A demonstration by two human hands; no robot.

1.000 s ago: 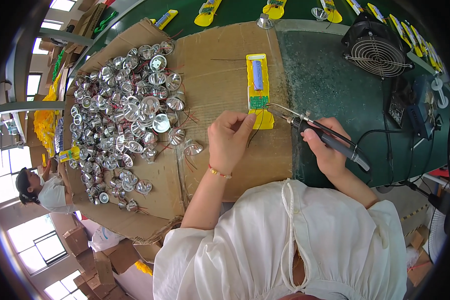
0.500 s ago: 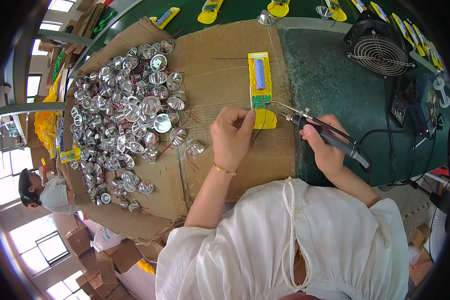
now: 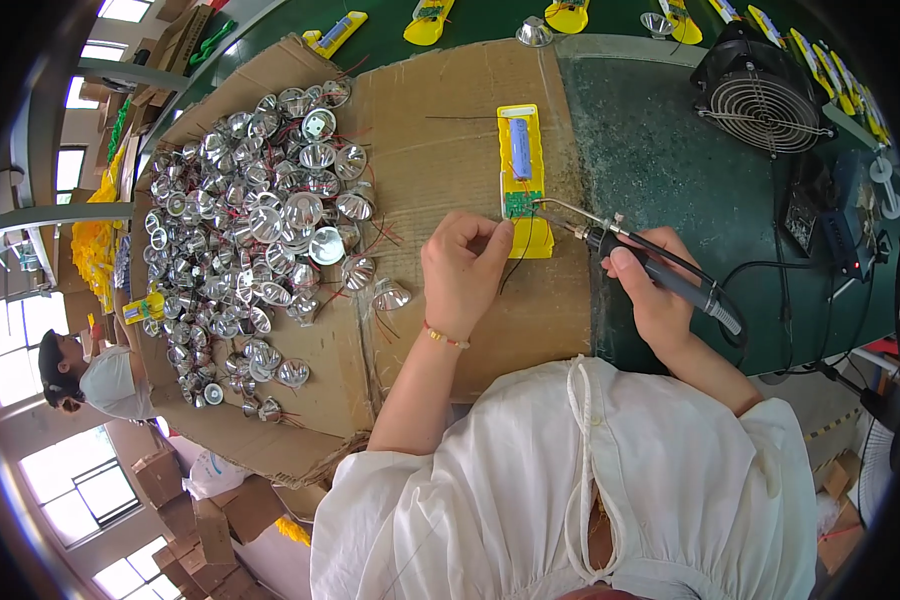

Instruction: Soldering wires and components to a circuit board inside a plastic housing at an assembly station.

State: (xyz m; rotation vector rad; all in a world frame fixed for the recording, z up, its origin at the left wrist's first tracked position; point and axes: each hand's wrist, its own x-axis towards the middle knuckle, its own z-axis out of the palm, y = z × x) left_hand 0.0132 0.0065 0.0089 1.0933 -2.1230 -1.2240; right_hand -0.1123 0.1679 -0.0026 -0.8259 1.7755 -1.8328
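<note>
The right hand (image 3: 660, 290) is closed round the grip of a soldering iron (image 3: 650, 262), its tip touching the green circuit board (image 3: 521, 204) in the yellow casing (image 3: 523, 180) lying on the cardboard sheet (image 3: 440, 130); the left hand (image 3: 462, 268), fingers curled, pinches a thin dark wire (image 3: 515, 262) just beside the casing; a heap of silver reflectors (image 3: 255, 220) lies well to its left, a black fan (image 3: 765, 95) on the far right

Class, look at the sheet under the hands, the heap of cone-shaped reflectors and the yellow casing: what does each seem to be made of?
Sheet: brown corrugated cardboard, matt, with creases and frayed edges.
Reflectors: mirror-bright silver, probably metallised plastic or thin metal; the look leaves it open.
Yellow casing: smooth moulded plastic, by its even colour.
</note>
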